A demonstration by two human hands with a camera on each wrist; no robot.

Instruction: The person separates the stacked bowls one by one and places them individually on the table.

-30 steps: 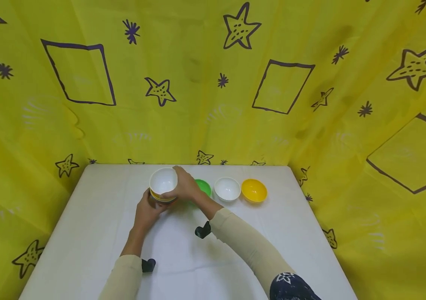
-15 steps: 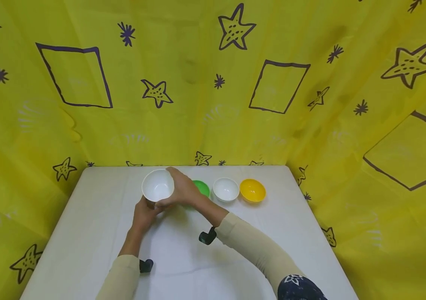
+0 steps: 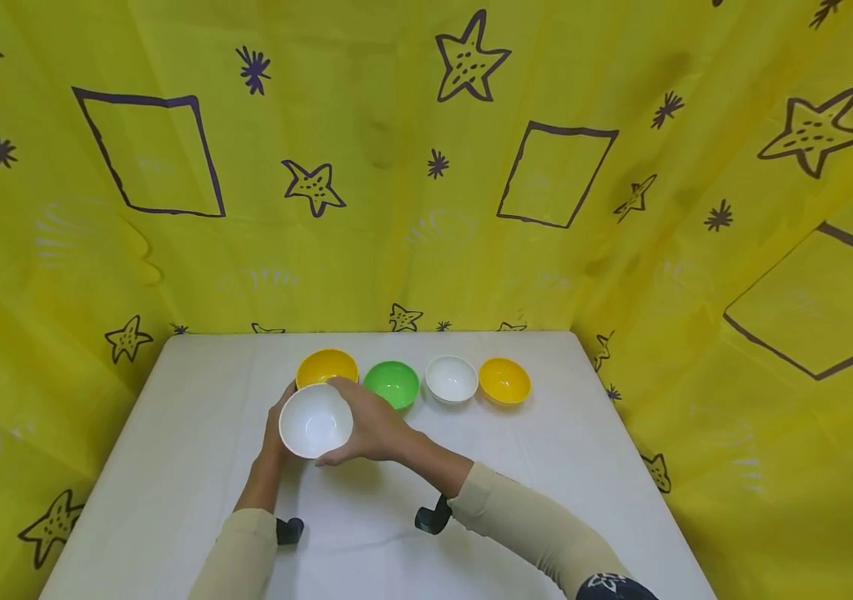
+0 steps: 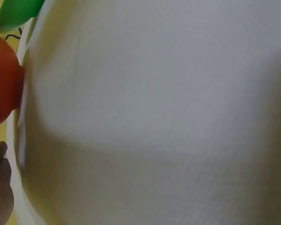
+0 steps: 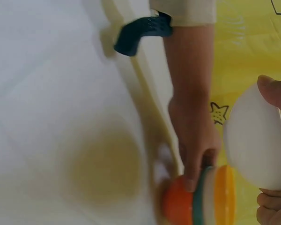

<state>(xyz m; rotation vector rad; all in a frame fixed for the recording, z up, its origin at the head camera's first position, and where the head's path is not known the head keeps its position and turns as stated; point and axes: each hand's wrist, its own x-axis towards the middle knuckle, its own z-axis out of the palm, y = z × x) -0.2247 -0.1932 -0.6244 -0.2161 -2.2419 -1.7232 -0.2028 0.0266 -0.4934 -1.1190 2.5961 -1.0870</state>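
Note:
My right hand (image 3: 377,423) grips a white bowl (image 3: 315,422) by its rim, with its inside facing up toward the head camera. Behind it, my left hand (image 3: 273,429), partly hidden by that bowl, holds a stack of nested bowls whose top one is a yellow bowl (image 3: 327,365). Seen from the right wrist, the stack shows an orange-red bowl (image 5: 175,201) at the bottom, then dark green and whitish bands under the yellow one. The left wrist view catches the orange-red bowl (image 4: 3,82) at its left edge.
To the right of the stack, a green bowl (image 3: 392,383), another white bowl (image 3: 452,379) and another yellow bowl (image 3: 504,381) stand in a row on the white-covered table (image 3: 396,542). A patterned yellow curtain (image 3: 381,250) encloses the table's back and sides.
The white bowl has come off the top of the stack and moved toward me in my right hand, uncovering the yellow bowl. My left hand has kept its hold on the stack.

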